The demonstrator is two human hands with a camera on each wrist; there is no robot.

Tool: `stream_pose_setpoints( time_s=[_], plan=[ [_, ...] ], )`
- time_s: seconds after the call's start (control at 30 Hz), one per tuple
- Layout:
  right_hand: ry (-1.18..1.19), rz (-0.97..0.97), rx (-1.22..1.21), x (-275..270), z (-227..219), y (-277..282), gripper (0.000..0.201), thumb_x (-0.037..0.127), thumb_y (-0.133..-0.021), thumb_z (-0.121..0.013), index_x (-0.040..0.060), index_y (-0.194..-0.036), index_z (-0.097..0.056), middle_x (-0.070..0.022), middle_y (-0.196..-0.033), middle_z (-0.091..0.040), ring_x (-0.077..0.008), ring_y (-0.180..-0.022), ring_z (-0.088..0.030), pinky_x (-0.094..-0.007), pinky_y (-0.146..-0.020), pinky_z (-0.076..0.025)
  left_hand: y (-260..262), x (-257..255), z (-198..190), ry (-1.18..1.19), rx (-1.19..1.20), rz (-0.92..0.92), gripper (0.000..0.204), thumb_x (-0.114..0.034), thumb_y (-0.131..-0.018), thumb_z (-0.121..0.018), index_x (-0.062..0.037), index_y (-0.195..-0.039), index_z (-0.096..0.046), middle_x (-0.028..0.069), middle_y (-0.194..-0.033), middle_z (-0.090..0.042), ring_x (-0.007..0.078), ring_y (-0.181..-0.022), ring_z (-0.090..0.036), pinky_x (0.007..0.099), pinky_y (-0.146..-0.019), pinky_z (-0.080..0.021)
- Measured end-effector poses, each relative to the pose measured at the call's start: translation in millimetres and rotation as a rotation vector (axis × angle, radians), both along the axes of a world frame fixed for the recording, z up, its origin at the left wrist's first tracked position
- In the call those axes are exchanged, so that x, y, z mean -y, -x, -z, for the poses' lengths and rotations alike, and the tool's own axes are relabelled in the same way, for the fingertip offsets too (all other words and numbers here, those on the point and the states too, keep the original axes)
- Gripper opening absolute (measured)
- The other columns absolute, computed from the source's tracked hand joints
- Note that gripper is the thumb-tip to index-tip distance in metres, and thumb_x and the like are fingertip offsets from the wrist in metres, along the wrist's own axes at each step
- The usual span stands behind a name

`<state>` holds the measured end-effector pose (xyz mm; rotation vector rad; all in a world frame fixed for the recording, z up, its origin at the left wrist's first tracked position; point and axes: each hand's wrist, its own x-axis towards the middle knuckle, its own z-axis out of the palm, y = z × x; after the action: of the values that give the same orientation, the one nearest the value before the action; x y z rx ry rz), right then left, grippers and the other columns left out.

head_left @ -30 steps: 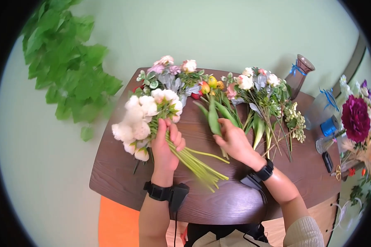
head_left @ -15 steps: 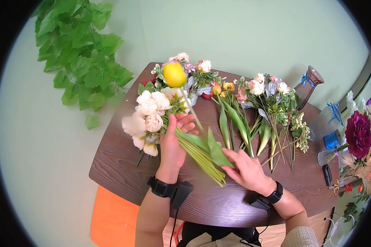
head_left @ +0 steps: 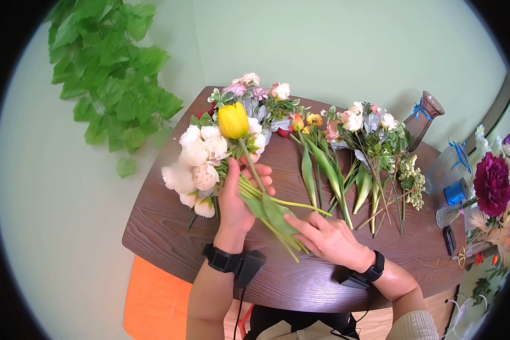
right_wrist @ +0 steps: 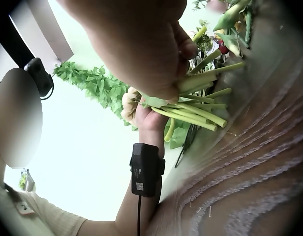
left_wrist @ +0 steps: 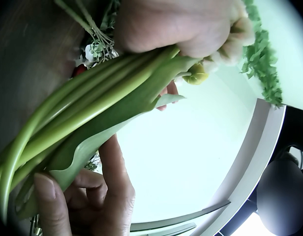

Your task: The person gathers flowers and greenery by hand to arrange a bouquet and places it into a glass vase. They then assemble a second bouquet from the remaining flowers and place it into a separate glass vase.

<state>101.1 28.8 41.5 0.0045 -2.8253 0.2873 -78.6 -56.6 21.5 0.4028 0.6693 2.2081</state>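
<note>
My left hand (head_left: 236,201) holds a bunch of white peonies (head_left: 196,153) by their green stems, blooms pointing up and left over the table. A yellow tulip (head_left: 233,120) lies across the front of this bunch, its bloom above the left fingers. Low on the tulip, my right hand (head_left: 335,242) pinches its stem and broad leaf between thumb and fingers. The left wrist view shows the tulip leaf (left_wrist: 92,140) alongside the peony stems (left_wrist: 87,105), with the right thumb (left_wrist: 48,201) on its lower end. Cut stem ends (right_wrist: 210,123) stick out past the right hand in the right wrist view.
More tulips with green leaves (head_left: 326,167) and mixed pink and white flowers (head_left: 374,122) lie on the dark wooden table (head_left: 170,249). Farther right are a tinted vase (head_left: 424,119), blue ribbon spool (head_left: 455,191), black object (head_left: 449,241) and dark red bloom (head_left: 492,184).
My right hand has taken the yellow tulip from the table flowers and brought it left onto the peony bunch. The tulip's bloom has dropped lower, and the left fingers have loosened somewhat.
</note>
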Motion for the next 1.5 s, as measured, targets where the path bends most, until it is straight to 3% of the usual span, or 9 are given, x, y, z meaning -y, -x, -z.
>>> stream_pose_setpoints(
  time_s=[0.17, 0.47, 0.57, 0.67, 0.83, 1.2, 1.33, 1.4, 1.5],
  plan=[
    [0.018, 0.004, 0.016, 2.8, -2.0, -0.9, 0.048, 0.014, -0.077, -0.059, 0.0125, -0.123, -0.044, -0.0063, -0.073, -0.046, -0.0202, -0.051, -0.055, -0.031, -0.042, -0.046, -1.4, 0.0, -4.4, -0.067, -0.006, 0.06, 0.031, -0.04, -0.093, -0.032, -0.0111, -0.094, -0.043, -0.0016, -0.058, -0.039, 0.0086, -0.049, -0.044, 0.0219, -0.043, -0.038],
    [0.106, -0.032, 0.007, 1.1, -1.3, -0.1, 0.046, 0.019, -0.079, -0.059, 0.0124, -0.122, -0.045, -0.0067, -0.071, -0.047, -0.0221, -0.052, -0.054, -0.0317, -0.044, -0.046, 0.8, 0.1, -0.7, -0.141, 0.008, 0.08, 0.03, -0.039, -0.094, -0.029, -0.0123, -0.088, -0.041, -0.0039, -0.052, -0.029, 0.0066, -0.04, -0.028, 0.0214, -0.037, -0.032],
    [0.286, -0.063, -0.075, -9.4, -3.4, 3.0, 0.035, 0.019, -0.08, -0.058, 0.0087, -0.113, -0.052, -0.0078, -0.072, -0.051, -0.0244, -0.056, -0.056, -0.0327, -0.049, -0.047, 1.7, 0.6, 0.3, -0.177, 0.011, 0.133, 0.03, -0.039, -0.094, -0.029, -0.0119, -0.088, -0.041, -0.0038, -0.052, -0.028, 0.0062, -0.039, -0.025, 0.02, -0.034, -0.028],
    [0.436, 0.219, -0.235, -29.8, -3.0, 8.4, 0.017, 0.015, -0.078, -0.06, 0.0027, -0.089, -0.055, -0.0104, -0.072, -0.055, -0.0277, -0.062, -0.057, -0.0339, -0.055, -0.046, 0.1, 0.2, -0.4, -0.164, 0.023, 0.144, 0.03, -0.038, -0.094, -0.028, -0.0117, -0.087, -0.041, -0.0037, -0.052, -0.027, 0.006, -0.039, -0.023, 0.0191, -0.033, -0.026],
    [-0.075, 0.539, -0.152, -63.4, 4.7, 7.0, 0.02, 0.014, -0.073, -0.064, 0.0027, -0.082, -0.05, -0.0114, -0.075, -0.055, -0.0264, -0.071, -0.058, -0.0362, -0.055, -0.047, 3.4, 0.3, 0.2, -0.162, 0.015, 0.144, 0.029, -0.037, -0.094, -0.029, -0.0113, -0.087, -0.041, -0.0037, -0.052, -0.026, 0.0059, -0.039, -0.023, 0.0192, -0.034, -0.026],
    [-0.214, 0.617, -0.009, -83.9, 17.3, 8.5, 0.031, 0.021, -0.067, -0.066, 0.0018, -0.085, -0.049, -0.0109, -0.068, -0.058, -0.0285, -0.059, -0.059, -0.0347, -0.054, -0.047, 2.7, 0.5, -2.6, -0.125, 0.022, 0.115, 0.028, -0.037, -0.094, -0.031, -0.0116, -0.087, -0.039, -0.0037, -0.052, -0.027, 0.0058, -0.041, -0.024, 0.0189, -0.035, -0.026],
    [0.233, 0.629, 0.033, -97.1, 12.5, 2.6, 0.034, 0.019, -0.07, -0.062, -0.0032, -0.095, -0.053, -0.0131, -0.063, -0.06, -0.0263, -0.059, -0.06, -0.0329, -0.054, -0.046, 1.0, 0.3, -4.5, -0.107, 0.022, 0.109, 0.028, -0.038, -0.094, -0.031, -0.0118, -0.088, -0.039, -0.0039, -0.052, -0.027, 0.0059, -0.041, -0.025, 0.0189, -0.035, -0.026],
    [0.669, 0.586, -0.049, -106.9, 16.9, -2.1, 0.035, 0.016, -0.07, -0.062, -0.0042, -0.097, -0.053, -0.0104, -0.064, -0.061, -0.0184, -0.059, -0.059, -0.0297, -0.055, -0.045, 0.9, 0.1, -3.3, -0.104, 0.017, 0.109, 0.028, -0.038, -0.094, -0.031, -0.0121, -0.088, -0.04, -0.0041, -0.053, -0.028, 0.0059, -0.041, -0.025, 0.019, -0.036, -0.027],
    [0.869, 0.554, -0.123, -110.3, 10.9, -8.5, 0.037, 0.014, -0.071, -0.062, -0.0046, -0.102, -0.05, -0.0058, -0.068, -0.058, -0.0098, -0.057, -0.054, -0.0249, -0.054, -0.043, 1.2, -0.7, -2.8, -0.092, 0.009, 0.098, 0.028, -0.038, -0.094, -0.031, -0.0126, -0.089, -0.041, -0.0045, -0.053, -0.028, 0.0059, -0.042, -0.026, 0.0196, -0.038, -0.029]
  ],
)
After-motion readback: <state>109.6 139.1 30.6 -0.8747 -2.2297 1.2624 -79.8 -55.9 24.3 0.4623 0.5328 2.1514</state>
